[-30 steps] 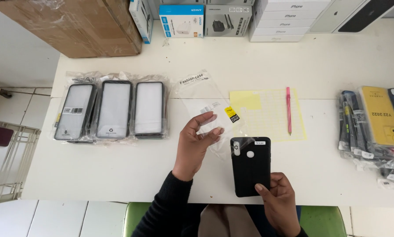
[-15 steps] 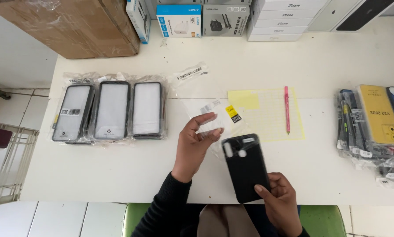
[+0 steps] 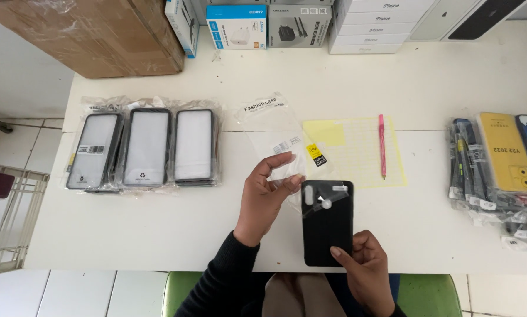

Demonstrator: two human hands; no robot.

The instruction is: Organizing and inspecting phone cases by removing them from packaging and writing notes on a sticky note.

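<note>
Right hand point(image 3: 366, 267) pinches the bottom end of the black phone case point(image 3: 327, 223), thumb on its back, holding it upright over the near edge of the white table point(image 3: 158, 229). Case back faces me, camera cutout at top. Left hand point(image 3: 266, 196) is half curled, thumb and fingers gripping the clear plastic sleeve point(image 3: 287, 149) just left of the case top; sleeve mouth touches the case's upper left corner. A yellow-black label sits on the sleeve.

My read: case and sleeve are being mated or parted at that corner. To do it cleanly I'd keep the sleeve mouth held wide, line the case's long axis up with the sleeve, and slide straight, no twist, so the corners don't snag the thin film. The right hand's grip is low, which leaves the top end free.

Room: bare table between the hands and the three bagged cases point(image 3: 146, 147) to the left, well apart. Yellow grid sheet point(image 3: 357, 149) with a pink pen point(image 3: 382, 144) lies just beyond the case, near. Stack of bagged cases point(image 3: 498, 164) sits far right, well apart. Boxes point(image 3: 263, 26) line the far edge. Near table edge is right under the right hand, so little margin toward me; sideways is open.
</note>
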